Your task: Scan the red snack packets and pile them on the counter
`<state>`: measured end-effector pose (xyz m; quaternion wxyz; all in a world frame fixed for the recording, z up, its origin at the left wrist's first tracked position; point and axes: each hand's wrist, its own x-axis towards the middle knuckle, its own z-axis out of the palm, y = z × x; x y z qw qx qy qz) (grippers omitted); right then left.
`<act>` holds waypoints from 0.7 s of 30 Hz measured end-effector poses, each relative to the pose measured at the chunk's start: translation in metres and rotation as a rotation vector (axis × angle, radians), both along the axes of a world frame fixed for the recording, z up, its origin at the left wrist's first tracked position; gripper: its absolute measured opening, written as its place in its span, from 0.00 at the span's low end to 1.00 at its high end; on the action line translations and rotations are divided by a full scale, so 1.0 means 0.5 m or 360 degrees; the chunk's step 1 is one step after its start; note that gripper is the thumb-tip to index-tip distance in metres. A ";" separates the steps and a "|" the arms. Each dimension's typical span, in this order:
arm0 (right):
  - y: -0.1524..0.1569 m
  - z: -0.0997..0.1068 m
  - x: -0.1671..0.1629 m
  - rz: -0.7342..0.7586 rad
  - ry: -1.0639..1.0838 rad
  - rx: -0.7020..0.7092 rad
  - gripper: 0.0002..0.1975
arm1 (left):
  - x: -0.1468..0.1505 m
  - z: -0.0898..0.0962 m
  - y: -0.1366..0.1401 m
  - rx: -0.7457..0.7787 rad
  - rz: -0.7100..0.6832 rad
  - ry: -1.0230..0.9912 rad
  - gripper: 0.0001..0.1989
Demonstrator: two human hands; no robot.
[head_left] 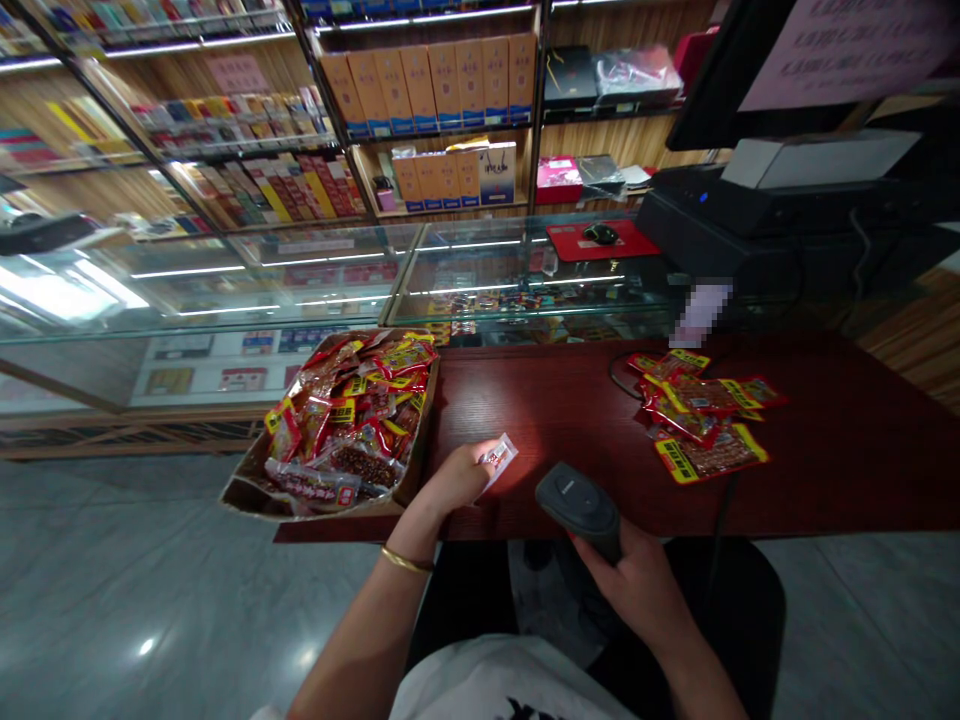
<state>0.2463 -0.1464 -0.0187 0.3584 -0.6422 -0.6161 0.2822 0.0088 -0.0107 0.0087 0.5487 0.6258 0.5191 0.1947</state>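
Between the fingers of my left hand (459,480) is a small, pale snack packet (499,456), held just over the dark red table. My right hand (637,570) is wrapped around the handle of a black barcode scanner (577,500). The scanner's head points toward the packet, and a reddish glow lies on the table near it. Left of my left hand, a cardboard box (244,488) is heaped with red and yellow snack packets (360,400). Several more packets (709,455) lie in a loose pile on the table, beyond my right hand.
The dark red table (517,390) meets a glass display counter (337,270) behind it. On the glass sits a mouse (601,233) on a red mat (562,243). Black machines (765,230) and a monitor (720,80) stand at right. A cable crosses the table.
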 end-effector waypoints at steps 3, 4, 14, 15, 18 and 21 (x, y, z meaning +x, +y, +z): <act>0.003 0.004 0.001 -0.0017 0.0015 0.0016 0.14 | 0.002 -0.003 0.002 -0.0045 0.0026 -0.0022 0.20; 0.004 0.007 0.000 -0.0021 0.0029 0.0026 0.14 | 0.004 -0.005 0.004 -0.0043 0.0082 -0.0050 0.20; -0.029 0.026 0.043 -0.0358 0.0104 0.0147 0.12 | 0.253 -0.039 0.072 -0.0495 0.0199 -0.0855 0.22; -0.035 0.024 0.052 -0.0415 0.0094 0.0145 0.13 | 0.301 -0.033 0.086 -0.0536 0.0151 -0.0891 0.20; -0.050 0.021 0.070 -0.0544 0.0089 0.0124 0.15 | 0.432 0.000 0.133 -0.0515 0.0008 -0.1006 0.16; -0.053 0.029 0.077 -0.0609 0.0082 0.0102 0.16 | 0.504 0.030 0.174 -0.0391 -0.0155 -0.0969 0.16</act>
